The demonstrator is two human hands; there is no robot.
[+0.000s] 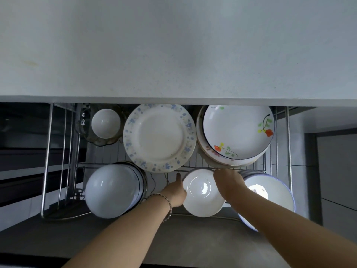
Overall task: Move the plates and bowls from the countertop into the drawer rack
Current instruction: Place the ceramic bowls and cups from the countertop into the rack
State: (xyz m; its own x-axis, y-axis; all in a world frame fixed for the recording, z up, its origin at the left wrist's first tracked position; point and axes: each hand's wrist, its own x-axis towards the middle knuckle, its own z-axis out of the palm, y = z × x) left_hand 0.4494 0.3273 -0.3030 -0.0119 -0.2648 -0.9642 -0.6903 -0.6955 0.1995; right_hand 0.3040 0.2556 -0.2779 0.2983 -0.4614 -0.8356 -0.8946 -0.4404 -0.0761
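White bowl (pixel 202 192) at rack (pixel 222 167) front edge, between both hands. Left hand (pixel 176 190) grip pinching left rim, right hand (pixel 229 182) grip clamped on right rim. Open slot directly below; lower straight. Counter (pixel 173 55) bare.

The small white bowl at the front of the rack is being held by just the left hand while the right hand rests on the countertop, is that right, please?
Not quite: the head view shows both hands on the small white bowl, the left hand at its left rim and the right hand at its right rim, not on the countertop.
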